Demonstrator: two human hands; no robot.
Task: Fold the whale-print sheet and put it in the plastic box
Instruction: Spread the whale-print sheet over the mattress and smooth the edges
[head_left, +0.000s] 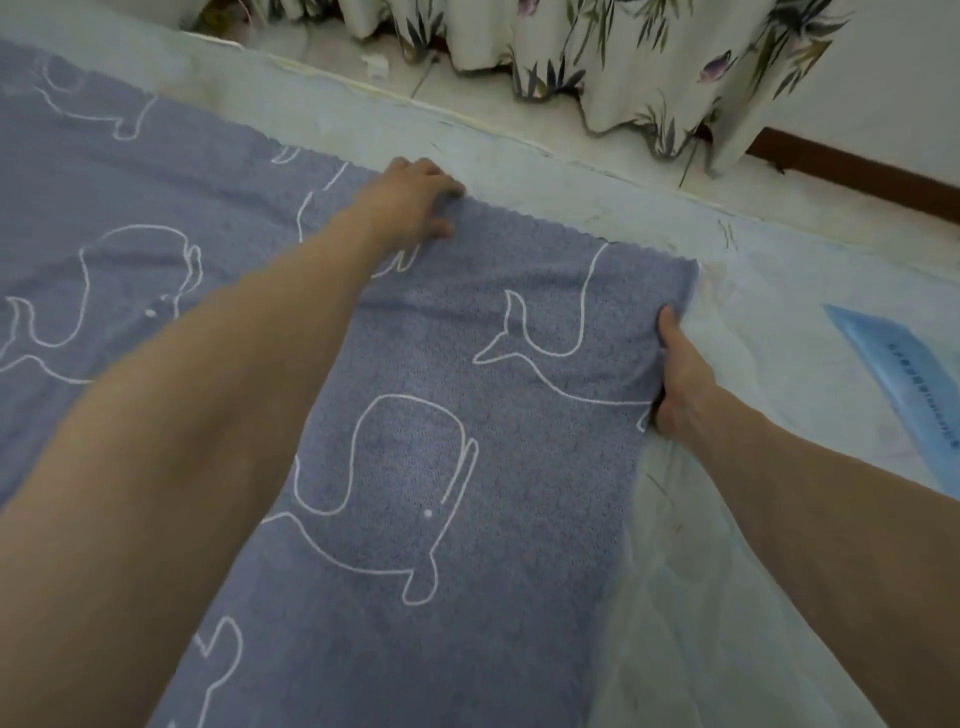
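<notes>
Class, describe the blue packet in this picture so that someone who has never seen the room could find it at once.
Start at the whale-print sheet spread over the pale surface, then go past its right edge, beyond the right hand. The blue packet lies flat at the picture's right border, the only glossy printed thing there.

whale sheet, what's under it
The whale sheet lies on a pale cover, which shows along its far and right edges. What the cover itself rests on is hidden. Both hands, left and right, grip the sheet's edges.
</notes>
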